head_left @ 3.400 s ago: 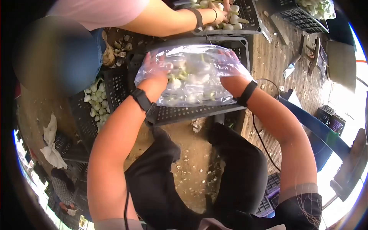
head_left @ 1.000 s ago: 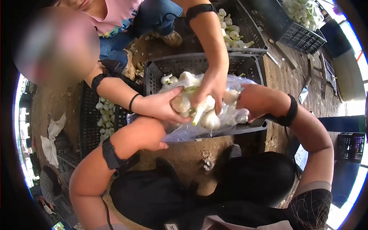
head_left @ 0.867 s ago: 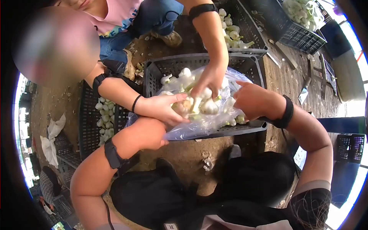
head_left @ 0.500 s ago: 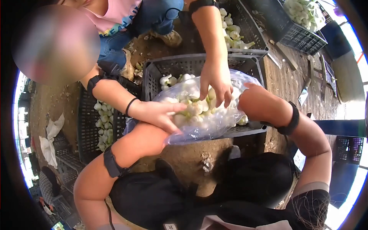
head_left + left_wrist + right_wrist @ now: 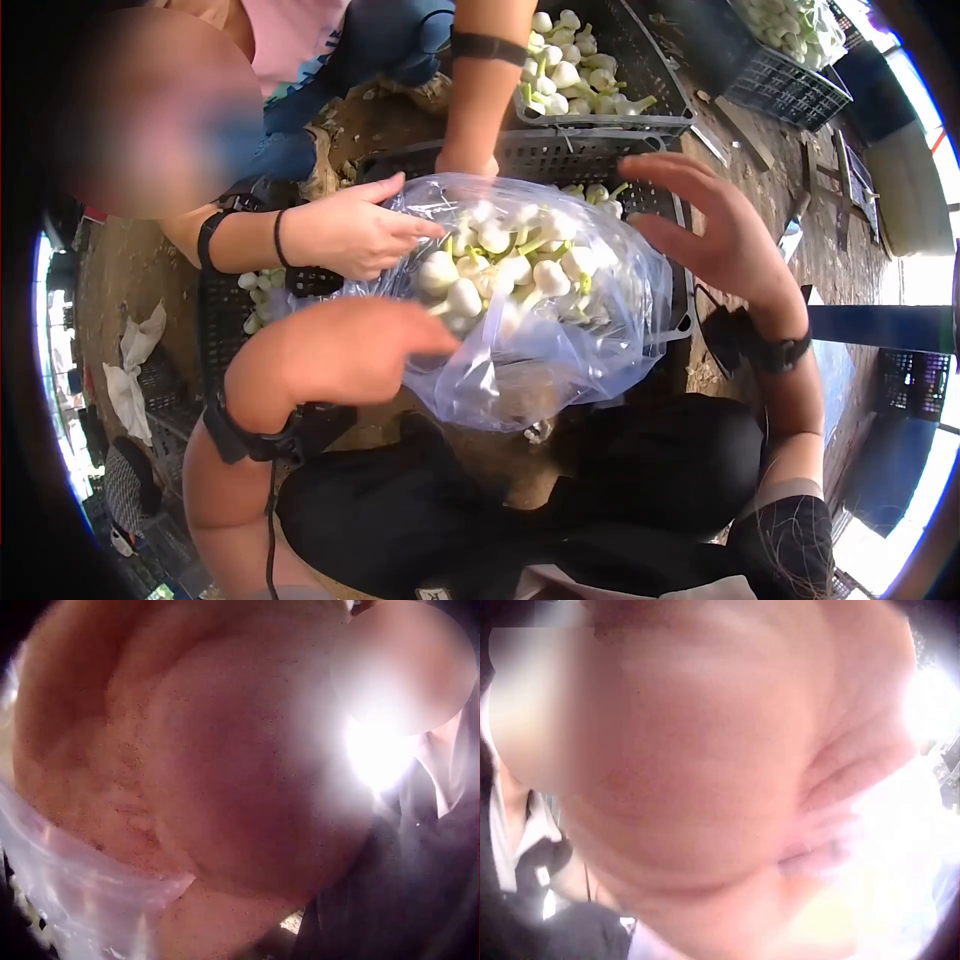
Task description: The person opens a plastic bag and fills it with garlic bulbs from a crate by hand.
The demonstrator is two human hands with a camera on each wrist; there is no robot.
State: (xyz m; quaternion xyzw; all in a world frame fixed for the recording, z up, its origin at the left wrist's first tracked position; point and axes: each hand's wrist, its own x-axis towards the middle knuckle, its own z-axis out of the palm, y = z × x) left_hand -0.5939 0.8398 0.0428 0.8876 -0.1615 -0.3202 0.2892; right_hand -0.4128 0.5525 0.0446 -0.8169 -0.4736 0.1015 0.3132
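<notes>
A clear plastic bag of garlic bulbs lies over a black crate, its near side sagging past the crate's front edge. My left hand is at the bag's near left side with curled fingers; in the left wrist view the film runs up into its grip. Beyond the bag's right side, my right hand is raised with fingers and thumb spread, holding nothing. Another person's hand touches the bag's far left, while that person's other hand is partly hidden behind the bag.
A second crate of garlic stands beyond. More garlic sits in a crate at the left, and a filled crate stands at the far right. Wooden boards and a knife lie at the right.
My right hand has come off the bag and opened. The bag has slid and spread towards me. The other person's hand has left the garlic and gone behind the bag.
</notes>
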